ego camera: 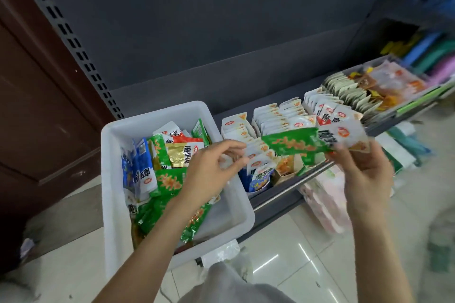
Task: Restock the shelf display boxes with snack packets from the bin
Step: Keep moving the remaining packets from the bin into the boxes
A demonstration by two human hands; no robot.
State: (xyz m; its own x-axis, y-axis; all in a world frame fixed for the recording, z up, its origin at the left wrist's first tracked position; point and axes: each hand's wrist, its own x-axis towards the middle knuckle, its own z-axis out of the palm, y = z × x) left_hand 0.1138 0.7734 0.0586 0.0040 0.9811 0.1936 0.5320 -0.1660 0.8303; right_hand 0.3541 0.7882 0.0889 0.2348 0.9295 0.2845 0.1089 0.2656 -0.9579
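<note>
Above the shelf, right hand (366, 170) pinches a green packet (295, 141); left hand (211, 167) hovers loosely spread.

The left hand (211, 167) is extended from a bare forearm toward one o'clock, its fingers loosely spread and nothing gripped, while the right hand (366, 170) is raised at about three o'clock from it, fingers curled and pinched shut around something held up.
</note>
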